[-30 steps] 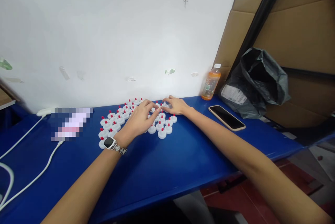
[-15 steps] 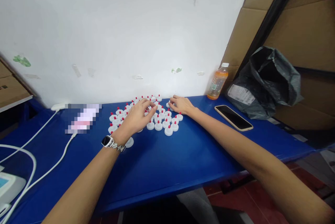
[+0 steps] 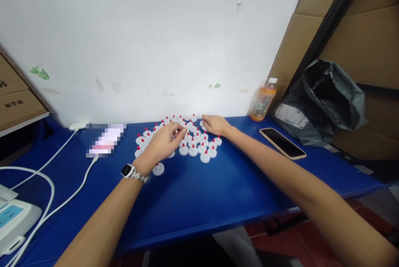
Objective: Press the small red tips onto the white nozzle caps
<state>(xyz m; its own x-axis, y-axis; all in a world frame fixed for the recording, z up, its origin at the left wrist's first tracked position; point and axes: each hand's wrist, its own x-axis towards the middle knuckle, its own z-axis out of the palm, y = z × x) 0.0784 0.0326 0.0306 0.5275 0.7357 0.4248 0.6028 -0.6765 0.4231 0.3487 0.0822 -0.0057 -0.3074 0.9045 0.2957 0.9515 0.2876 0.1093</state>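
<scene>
Several small white caps with red tips [image 3: 199, 147] stand in a tight cluster on the blue table [image 3: 199, 200] near the white wall. My left hand [image 3: 163, 144], with a watch on its wrist, lies over the left part of the cluster, fingers curled and fingertips pinched around one cap near the middle. My right hand [image 3: 215, 124] rests on the back right corner of the cluster, fingers bent down onto the caps there. One cap [image 3: 158, 169] stands apart, close to my left wrist.
A phone [image 3: 282, 143] lies face up to the right, with an orange drink bottle [image 3: 263, 100] and a black plastic bag [image 3: 324, 100] behind it. White cables [image 3: 65, 194] and a white device [image 3: 15, 221] lie at the left. Cardboard boxes stand at both sides.
The view has swung left, shifting everything rightwards in the picture. My left hand has drawn back slightly over the caps; my right hand stays at the cluster's back right corner.
</scene>
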